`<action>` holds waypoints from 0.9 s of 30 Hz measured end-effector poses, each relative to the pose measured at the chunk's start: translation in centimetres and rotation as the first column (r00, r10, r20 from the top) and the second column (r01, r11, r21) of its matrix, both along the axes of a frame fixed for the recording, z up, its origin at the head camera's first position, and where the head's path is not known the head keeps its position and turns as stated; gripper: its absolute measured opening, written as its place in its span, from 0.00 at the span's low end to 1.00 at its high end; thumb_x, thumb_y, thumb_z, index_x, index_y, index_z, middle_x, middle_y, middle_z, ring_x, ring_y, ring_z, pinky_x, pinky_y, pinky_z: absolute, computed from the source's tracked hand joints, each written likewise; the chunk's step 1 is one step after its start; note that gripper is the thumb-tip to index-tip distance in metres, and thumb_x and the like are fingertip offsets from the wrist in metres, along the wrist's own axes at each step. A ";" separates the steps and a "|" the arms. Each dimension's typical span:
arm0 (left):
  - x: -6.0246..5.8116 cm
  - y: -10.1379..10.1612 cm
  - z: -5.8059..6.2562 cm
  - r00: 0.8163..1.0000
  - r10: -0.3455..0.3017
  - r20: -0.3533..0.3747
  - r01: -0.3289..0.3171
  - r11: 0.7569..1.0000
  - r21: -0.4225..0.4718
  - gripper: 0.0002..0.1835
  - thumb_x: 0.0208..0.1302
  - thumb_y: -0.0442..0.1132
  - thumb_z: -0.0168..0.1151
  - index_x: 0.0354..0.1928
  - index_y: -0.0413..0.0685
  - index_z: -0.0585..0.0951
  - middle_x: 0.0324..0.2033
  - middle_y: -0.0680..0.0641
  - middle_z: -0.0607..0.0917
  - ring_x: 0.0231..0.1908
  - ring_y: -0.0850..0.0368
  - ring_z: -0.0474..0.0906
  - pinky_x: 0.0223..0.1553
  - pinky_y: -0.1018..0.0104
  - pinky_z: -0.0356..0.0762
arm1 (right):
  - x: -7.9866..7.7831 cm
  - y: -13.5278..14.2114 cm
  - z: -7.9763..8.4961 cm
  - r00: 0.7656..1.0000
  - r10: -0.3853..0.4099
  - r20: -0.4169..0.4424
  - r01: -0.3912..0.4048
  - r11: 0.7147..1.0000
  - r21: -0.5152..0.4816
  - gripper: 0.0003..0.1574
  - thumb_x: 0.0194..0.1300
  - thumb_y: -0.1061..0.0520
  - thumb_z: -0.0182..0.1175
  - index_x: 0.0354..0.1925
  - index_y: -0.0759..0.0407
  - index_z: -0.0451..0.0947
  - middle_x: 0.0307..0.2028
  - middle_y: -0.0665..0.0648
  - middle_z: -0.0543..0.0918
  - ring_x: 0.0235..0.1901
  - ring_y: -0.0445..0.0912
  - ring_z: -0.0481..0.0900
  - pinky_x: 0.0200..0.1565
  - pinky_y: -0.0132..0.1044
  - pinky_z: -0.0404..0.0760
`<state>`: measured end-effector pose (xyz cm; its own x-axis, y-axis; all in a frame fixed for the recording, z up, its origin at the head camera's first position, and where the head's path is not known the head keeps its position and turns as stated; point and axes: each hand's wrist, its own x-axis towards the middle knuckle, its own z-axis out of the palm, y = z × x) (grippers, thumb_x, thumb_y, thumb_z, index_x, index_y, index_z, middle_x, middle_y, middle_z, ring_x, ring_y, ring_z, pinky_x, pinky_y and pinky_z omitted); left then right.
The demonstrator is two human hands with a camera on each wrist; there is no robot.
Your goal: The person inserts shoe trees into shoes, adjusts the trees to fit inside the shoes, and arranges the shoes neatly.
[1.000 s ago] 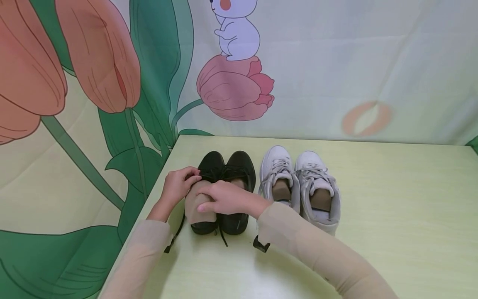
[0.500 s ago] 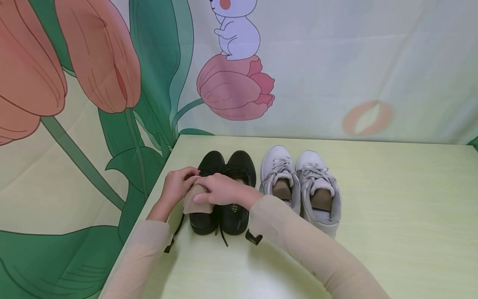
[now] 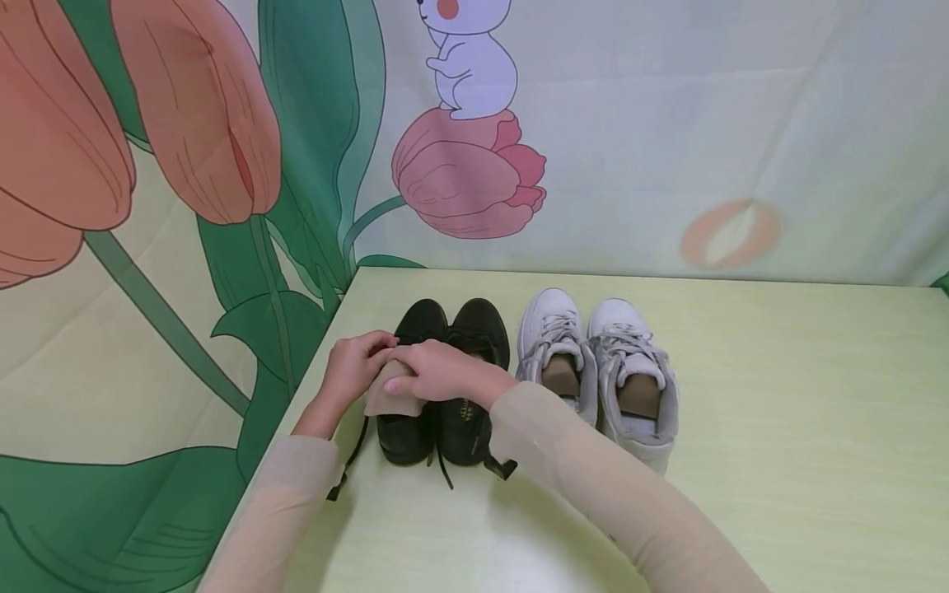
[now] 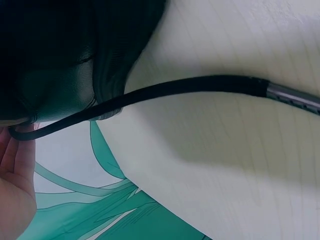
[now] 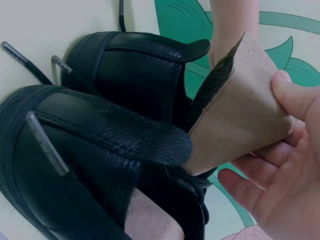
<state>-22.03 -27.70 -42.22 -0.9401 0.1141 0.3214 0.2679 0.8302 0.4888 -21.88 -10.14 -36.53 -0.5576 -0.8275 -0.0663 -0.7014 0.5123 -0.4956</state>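
My right hand [image 3: 437,371] grips a folded brown cardboard shoe insert [image 5: 245,105] between thumb and fingers. The insert's far end reaches into the opening of the left black shoe [image 3: 404,441], over the heel area. At that shoe's outer side, my left hand [image 3: 352,366] pinches the upper beside the laces, its fingertips partly hidden. In the left wrist view, a loose black shoelace [image 4: 190,84] trails from the shoe near those fingers. Right beside it stands the right black shoe [image 5: 75,140], with another cardboard insert [image 5: 152,217] inside.
A pair of white sneakers [image 3: 552,325] with grey laces and brown inserts stands right of the black pair. All the shoes rest toes-away on a pale table [image 3: 801,412]. Behind hangs a cloth backdrop [image 3: 630,148] printed with tulips; the table's left edge is close to my left arm.
My right hand has moved forward toward the shoe's toe, and the cardboard insert with it, uncovering more of the shoe's heel. My left hand stays in place.
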 end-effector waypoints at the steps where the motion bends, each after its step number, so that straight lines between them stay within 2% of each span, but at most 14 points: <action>1: 0.0 0.0 0.0 1.000 0.000 -0.006 0.000 1.000 -0.002 0.07 0.57 0.36 0.58 0.35 0.43 0.82 0.33 0.44 0.85 0.34 0.50 0.80 0.37 0.56 0.77 | -0.1 0.0 -0.1 1.000 -0.005 0.006 0.005 1.000 -0.001 0.28 0.63 0.46 0.49 0.58 0.56 0.66 0.52 0.54 0.75 0.47 0.43 0.74 0.49 0.31 0.72; 9: -0.1 0.0 -0.1 1.000 0.010 -0.003 -0.010 1.000 -0.008 0.06 0.57 0.39 0.58 0.33 0.45 0.81 0.31 0.45 0.85 0.33 0.52 0.80 0.37 0.58 0.76 | -0.8 0.0 -0.8 0.995 -0.055 0.082 0.058 0.998 -0.039 0.28 0.63 0.45 0.49 0.58 0.56 0.65 0.47 0.53 0.77 0.42 0.42 0.74 0.46 0.31 0.72; 18: -0.1 0.0 -0.2 1.000 0.014 0.005 -0.014 1.000 0.000 0.07 0.57 0.39 0.58 0.33 0.45 0.81 0.31 0.45 0.85 0.33 0.52 0.80 0.37 0.57 0.76 | -0.7 0.0 -1.1 0.991 -0.090 0.096 0.097 0.993 -0.071 0.29 0.62 0.46 0.50 0.59 0.55 0.64 0.49 0.53 0.76 0.43 0.42 0.73 0.47 0.32 0.72; 21: -0.1 0.0 -0.2 1.000 0.016 0.005 -0.016 1.000 0.007 0.06 0.57 0.39 0.58 0.33 0.45 0.81 0.31 0.45 0.85 0.33 0.52 0.79 0.37 0.57 0.76 | -0.3 0.1 -1.4 0.985 -0.146 0.092 0.157 0.981 -0.118 0.29 0.60 0.44 0.53 0.57 0.54 0.66 0.48 0.52 0.76 0.42 0.41 0.74 0.45 0.31 0.72; 24: -0.1 -0.1 -0.2 1.000 0.017 0.009 -0.017 1.000 0.020 0.07 0.57 0.39 0.59 0.33 0.44 0.81 0.31 0.44 0.85 0.33 0.52 0.80 0.37 0.57 0.76 | 0.2 0.1 -1.7 0.967 -0.237 0.095 0.251 0.954 -0.166 0.29 0.56 0.42 0.57 0.53 0.53 0.69 0.44 0.50 0.77 0.38 0.40 0.74 0.40 0.30 0.73; 27: 0.0 -0.1 -0.3 1.000 0.019 0.017 -0.020 0.999 0.030 0.07 0.57 0.38 0.59 0.35 0.43 0.82 0.32 0.44 0.85 0.34 0.51 0.80 0.38 0.56 0.76 | 0.8 0.0 -2.0 0.952 -0.298 0.077 0.307 0.933 -0.188 0.29 0.54 0.41 0.59 0.51 0.53 0.69 0.44 0.49 0.77 0.38 0.41 0.74 0.40 0.30 0.74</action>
<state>-22.03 -27.82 -42.49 -0.9472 0.0861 0.3089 0.2435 0.8201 0.5179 -21.03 -10.19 -38.57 -0.7836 -0.6193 0.0482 -0.5024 0.5862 -0.6356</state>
